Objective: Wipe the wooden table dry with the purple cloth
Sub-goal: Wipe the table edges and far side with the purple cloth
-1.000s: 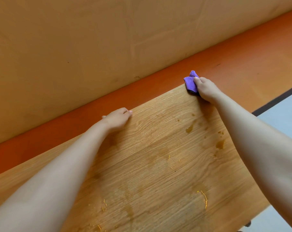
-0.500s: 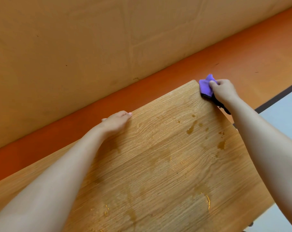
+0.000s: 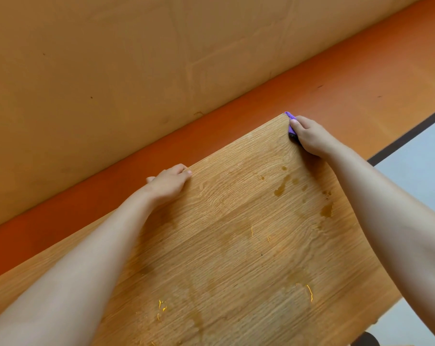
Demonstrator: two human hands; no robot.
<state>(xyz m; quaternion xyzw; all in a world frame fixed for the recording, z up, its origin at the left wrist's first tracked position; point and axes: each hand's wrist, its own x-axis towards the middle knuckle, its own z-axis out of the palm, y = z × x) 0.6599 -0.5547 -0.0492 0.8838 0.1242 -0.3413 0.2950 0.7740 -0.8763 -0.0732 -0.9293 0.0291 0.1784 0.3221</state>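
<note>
Right hand (image 3: pixel 311 137) grips purple cloth (image 3: pixel 290 121) (table corner).

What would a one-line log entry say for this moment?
right hand: pressing purple cloth at far corner | left hand: resting on far edge | wooden table: wet patches remain

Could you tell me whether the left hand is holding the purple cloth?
No, the right hand grips the purple cloth at the table corner; the left hand rests bare.
</note>
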